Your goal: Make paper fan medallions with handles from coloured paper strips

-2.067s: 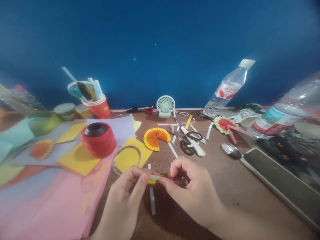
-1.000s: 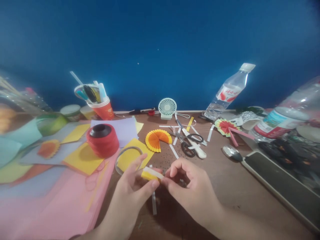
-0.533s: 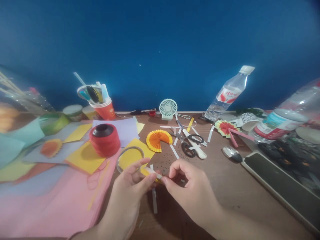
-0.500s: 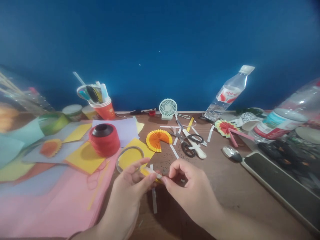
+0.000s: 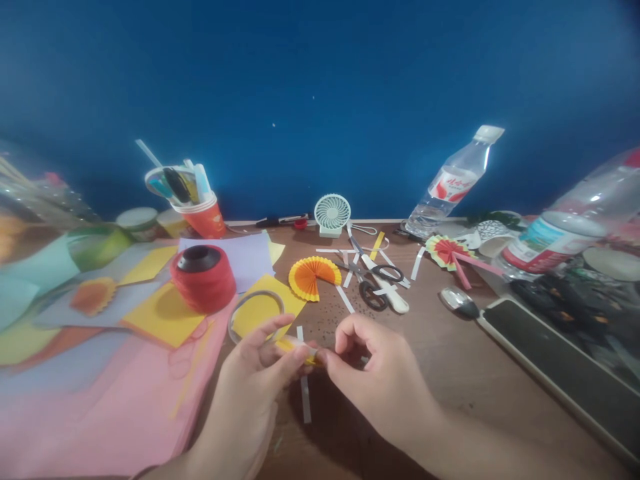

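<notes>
Between my two hands is a small folded piece of yellow paper (image 5: 285,345) with a whitish strip along it. My left hand (image 5: 260,377) pinches it between thumb and fingers, the index finger stretched out above. At the paper's right end, the thumb and curled index finger of my right hand (image 5: 377,377) are closed on it; my fingers partly hide this end. A white strip (image 5: 306,400) lies on the table beneath. Just beyond the hands are a roll of tape (image 5: 235,320) on a yellow sheet (image 5: 290,293) and a pleated orange-and-yellow paper fan (image 5: 303,277).
Black-handled scissors (image 5: 374,297), a white-handled tool (image 5: 399,302) and paper strips lie ahead. To the left are a red thread spool (image 5: 204,287), coloured paper (image 5: 115,413) and a cup of pens (image 5: 203,220). A phone (image 5: 555,373), a mouse (image 5: 457,303) and bottles (image 5: 450,183) stand or lie right.
The whole view has shifted slightly, so things sit a little farther left and up. Both hands keep hold of the yellow paper, with the right fingertips slightly closer to the left thumb.
</notes>
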`<state>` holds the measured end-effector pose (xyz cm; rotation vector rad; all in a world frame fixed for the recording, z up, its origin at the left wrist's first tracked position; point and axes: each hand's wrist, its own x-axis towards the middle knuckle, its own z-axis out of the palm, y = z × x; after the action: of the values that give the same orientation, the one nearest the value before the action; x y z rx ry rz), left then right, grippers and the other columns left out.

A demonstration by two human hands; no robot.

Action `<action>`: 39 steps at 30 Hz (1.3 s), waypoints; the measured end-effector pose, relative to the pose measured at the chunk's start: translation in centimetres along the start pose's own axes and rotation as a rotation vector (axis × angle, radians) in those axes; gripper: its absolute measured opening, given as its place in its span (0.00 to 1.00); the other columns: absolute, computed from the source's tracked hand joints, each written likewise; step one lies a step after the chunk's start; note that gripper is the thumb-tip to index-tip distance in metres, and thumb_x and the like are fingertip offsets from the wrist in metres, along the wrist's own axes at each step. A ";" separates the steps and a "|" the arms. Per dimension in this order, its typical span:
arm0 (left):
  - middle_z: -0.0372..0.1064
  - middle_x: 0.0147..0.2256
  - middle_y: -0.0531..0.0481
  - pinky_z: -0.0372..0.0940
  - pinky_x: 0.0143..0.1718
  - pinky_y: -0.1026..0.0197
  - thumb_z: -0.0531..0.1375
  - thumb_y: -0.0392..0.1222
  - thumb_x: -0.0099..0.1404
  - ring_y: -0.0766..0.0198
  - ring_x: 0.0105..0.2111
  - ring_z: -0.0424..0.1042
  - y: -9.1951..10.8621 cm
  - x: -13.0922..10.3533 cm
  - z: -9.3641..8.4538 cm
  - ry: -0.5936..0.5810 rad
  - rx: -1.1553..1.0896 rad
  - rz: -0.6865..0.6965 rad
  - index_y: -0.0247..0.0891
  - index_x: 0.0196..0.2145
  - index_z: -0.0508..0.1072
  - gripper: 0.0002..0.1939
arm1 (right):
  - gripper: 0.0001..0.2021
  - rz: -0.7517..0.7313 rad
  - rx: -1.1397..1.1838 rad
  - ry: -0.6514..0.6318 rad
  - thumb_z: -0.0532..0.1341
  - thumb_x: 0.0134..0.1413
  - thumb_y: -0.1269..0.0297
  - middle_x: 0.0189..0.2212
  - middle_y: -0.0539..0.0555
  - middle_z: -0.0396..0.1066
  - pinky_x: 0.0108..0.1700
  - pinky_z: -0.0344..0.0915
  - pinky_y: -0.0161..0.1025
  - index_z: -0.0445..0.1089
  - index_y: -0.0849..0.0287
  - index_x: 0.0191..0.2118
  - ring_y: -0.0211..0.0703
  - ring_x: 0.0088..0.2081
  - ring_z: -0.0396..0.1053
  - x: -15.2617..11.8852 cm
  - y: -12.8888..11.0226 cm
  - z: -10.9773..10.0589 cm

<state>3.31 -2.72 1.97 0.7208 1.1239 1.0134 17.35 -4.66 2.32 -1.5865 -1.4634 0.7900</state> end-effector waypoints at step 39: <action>0.71 0.26 0.53 0.68 0.33 0.63 0.62 0.38 0.53 0.61 0.32 0.72 0.1 0.1 -0.2 -0.005 -0.066 0.018 0.44 0.44 0.63 0.20 | 0.05 -0.148 -0.019 0.010 0.59 0.45 0.72 0.21 0.45 0.70 0.22 0.61 0.27 0.63 0.55 0.27 0.36 0.25 0.70 -1.2 0.3 0.6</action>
<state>3.07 -2.58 1.99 0.6809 1.0763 1.0589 16.79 -5.76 1.69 -1.4748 -1.5653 0.6838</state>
